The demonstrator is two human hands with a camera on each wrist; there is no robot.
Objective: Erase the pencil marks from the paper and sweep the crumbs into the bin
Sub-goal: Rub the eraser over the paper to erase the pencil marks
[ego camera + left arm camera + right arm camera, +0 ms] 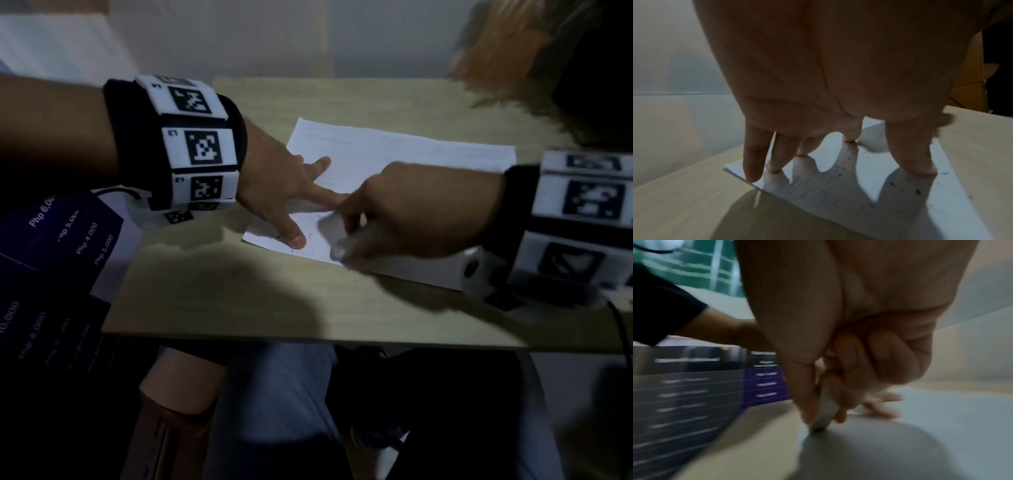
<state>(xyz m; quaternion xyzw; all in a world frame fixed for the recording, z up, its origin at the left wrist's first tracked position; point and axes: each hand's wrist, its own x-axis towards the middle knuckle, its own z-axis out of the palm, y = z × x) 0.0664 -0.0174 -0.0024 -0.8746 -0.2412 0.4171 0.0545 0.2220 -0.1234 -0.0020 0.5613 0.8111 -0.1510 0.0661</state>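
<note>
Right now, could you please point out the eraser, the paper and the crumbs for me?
eraser [823, 412]: right wrist view, its pale body between thumb and finger.
paper [394, 154]: head view, bare far half.
crumbs [917, 191]: left wrist view, one dark speck.

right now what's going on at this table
A person is erasing pencil marks from a sheet of paper on a wooden table. The left hand presses the sheet flat with spread fingers. The right hand pinches a pale eraser with its tip down on the paper's near edge; that hand is blurred. Dark crumbs lie scattered on the sheet near the left hand, not yet swept. No bin is in view.
</note>
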